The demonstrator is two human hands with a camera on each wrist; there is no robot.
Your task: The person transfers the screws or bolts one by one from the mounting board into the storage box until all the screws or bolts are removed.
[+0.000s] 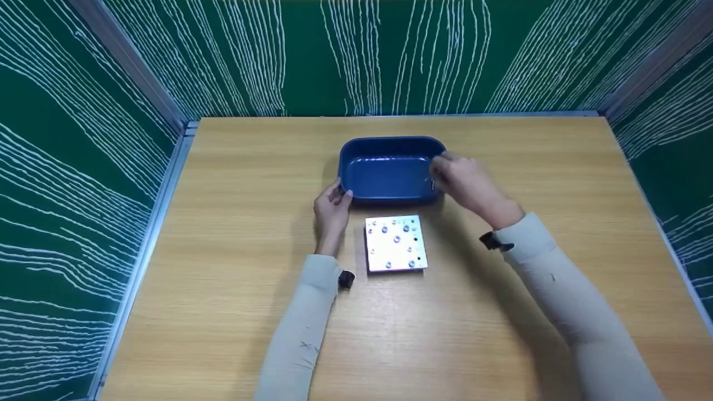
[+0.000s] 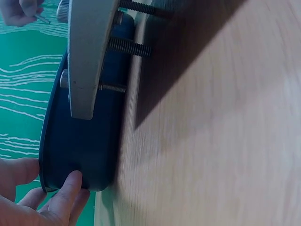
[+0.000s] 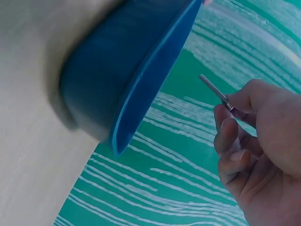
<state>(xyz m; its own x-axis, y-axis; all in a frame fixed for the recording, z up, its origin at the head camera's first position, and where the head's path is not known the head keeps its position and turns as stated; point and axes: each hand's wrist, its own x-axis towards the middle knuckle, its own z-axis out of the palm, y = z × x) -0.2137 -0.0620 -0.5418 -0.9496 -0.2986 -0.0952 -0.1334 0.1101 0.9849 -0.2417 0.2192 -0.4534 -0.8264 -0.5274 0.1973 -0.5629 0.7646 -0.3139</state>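
Observation:
In the head view a deep blue rectangular dish [image 1: 390, 199] sits on the table. My left hand [image 1: 332, 211] grips its near left corner, the thumb on the front wall and fingers at the left end. Over the dish's right end is my right hand [image 1: 465, 181], fingertips inside the rim's outline. The right wrist view shows this hand [image 3: 263, 136] pinching a slim metal rod [image 3: 214, 89] between thumb and forefinger, its free end pointing out. Closer to me lies a square silver metal plate [image 1: 384, 250] with several bolts; the left wrist view shows threaded bolt shanks [image 2: 129, 46] beneath it.
The light wooden table [image 1: 245, 223] has a metal frame along its edges. Green walls [image 1: 306, 61] with white wavy lines stand behind and at both sides. Dark wrist cameras [image 1: 346, 279] sit at both sleeve cuffs.

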